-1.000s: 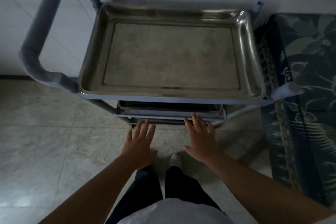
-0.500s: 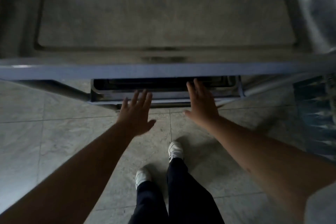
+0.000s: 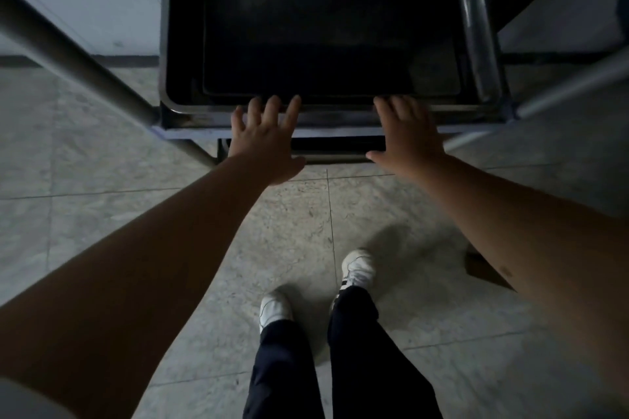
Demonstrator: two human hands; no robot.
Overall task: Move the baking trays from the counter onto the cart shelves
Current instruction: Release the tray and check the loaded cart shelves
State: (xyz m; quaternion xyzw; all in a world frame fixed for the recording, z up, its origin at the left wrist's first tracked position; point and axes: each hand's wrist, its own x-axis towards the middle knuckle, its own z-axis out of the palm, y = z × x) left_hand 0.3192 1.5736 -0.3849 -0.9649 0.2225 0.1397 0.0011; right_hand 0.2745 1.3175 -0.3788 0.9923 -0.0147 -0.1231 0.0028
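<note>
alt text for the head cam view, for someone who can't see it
Both hands, left hand and right hand, reach with straight fingers to the near rim of a dark baking tray on a cart shelf, seen from above over a tiled floor.

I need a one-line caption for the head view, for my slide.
Both open hands, left hand and right hand, reach the front rim of a dark baking tray on a lower cart shelf.
</note>
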